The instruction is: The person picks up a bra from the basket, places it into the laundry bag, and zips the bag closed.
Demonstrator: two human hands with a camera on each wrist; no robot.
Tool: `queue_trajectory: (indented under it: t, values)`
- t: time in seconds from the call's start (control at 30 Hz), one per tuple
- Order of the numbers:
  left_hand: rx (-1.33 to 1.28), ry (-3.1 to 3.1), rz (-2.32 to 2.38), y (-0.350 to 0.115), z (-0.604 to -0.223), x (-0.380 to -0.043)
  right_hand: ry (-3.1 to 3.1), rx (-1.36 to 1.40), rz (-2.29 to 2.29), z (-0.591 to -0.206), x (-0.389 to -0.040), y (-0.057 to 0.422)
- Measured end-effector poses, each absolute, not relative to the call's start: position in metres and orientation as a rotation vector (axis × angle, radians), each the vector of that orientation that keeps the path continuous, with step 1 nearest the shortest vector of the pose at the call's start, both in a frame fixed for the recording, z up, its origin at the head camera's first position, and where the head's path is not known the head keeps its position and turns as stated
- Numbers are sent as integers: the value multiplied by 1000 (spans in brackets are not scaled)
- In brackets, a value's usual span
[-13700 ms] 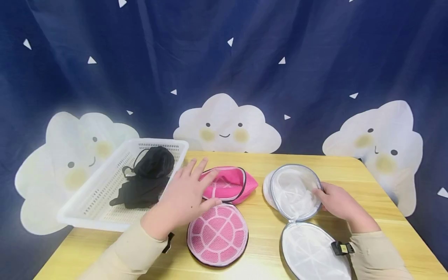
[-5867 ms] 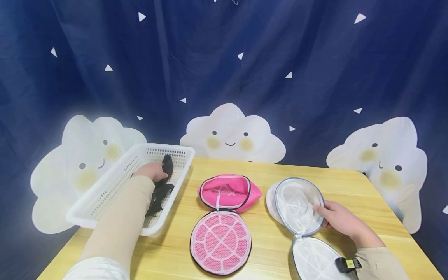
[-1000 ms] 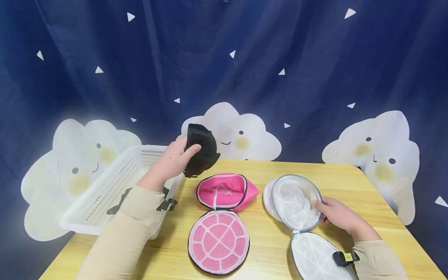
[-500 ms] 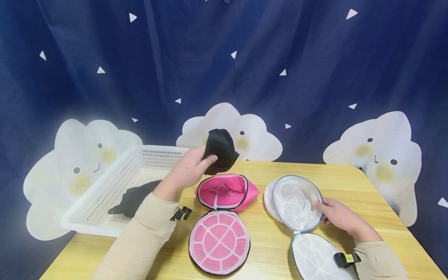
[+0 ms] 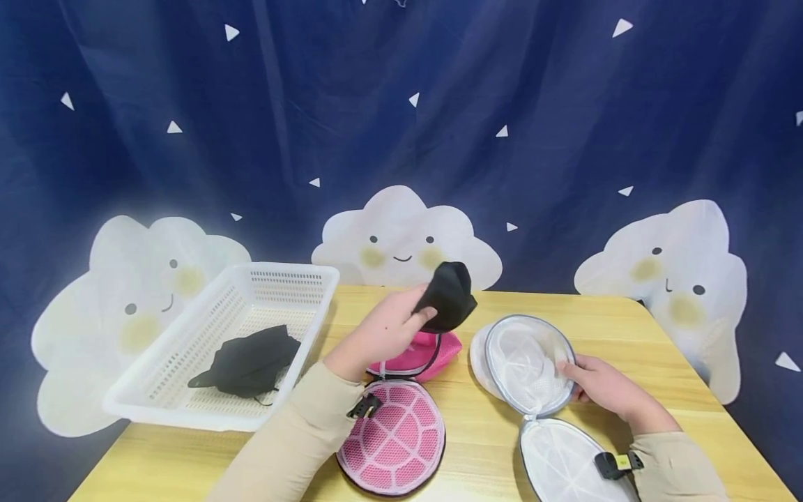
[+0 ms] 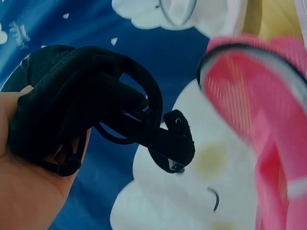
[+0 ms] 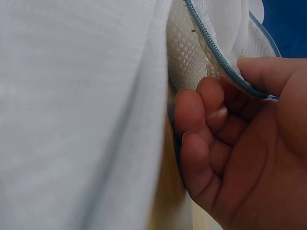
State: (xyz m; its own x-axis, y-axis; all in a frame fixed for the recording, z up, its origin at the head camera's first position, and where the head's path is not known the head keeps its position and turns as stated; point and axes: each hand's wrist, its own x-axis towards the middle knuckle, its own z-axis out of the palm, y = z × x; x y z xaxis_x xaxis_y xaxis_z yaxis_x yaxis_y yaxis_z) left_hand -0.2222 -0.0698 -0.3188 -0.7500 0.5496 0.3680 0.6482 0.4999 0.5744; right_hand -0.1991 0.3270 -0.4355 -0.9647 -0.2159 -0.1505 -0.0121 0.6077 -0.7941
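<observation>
My left hand (image 5: 389, 324) grips a folded black bra (image 5: 447, 296) in the air, above and behind the pink mesh laundry bag (image 5: 442, 359). Its strap and hook end hang loose in the left wrist view. My right hand (image 5: 605, 383) pinches the zipped rim of a white mesh laundry bag (image 5: 530, 359) between thumb and fingers. That bag's mouth gapes, and its round lid (image 5: 567, 457) lies folded toward me, partly under the right wrist. The pink bag is unzipped too, its round lid (image 5: 401, 446) flat on the table; my left arm and hand cover part of it.
A white plastic basket (image 5: 182, 416) stands at the left with a black garment (image 5: 251, 362) in it. Bags and basket rest on a wooden table (image 5: 477, 453). A dark blue curtain (image 5: 401, 70) with cloud prints hangs behind.
The left hand lifted the bra out of the basket and has carried it rightward, past the pink bag toward the white one. The right hand has kept its hold on the white bag's rim.
</observation>
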Motion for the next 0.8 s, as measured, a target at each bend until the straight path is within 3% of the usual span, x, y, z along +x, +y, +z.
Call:
queue_trajectory:
  t: [0.8]
  values:
    - [-1319, -2618, -975, 31, -349, -214, 2589, -193, -1312, -440, -204, 331]
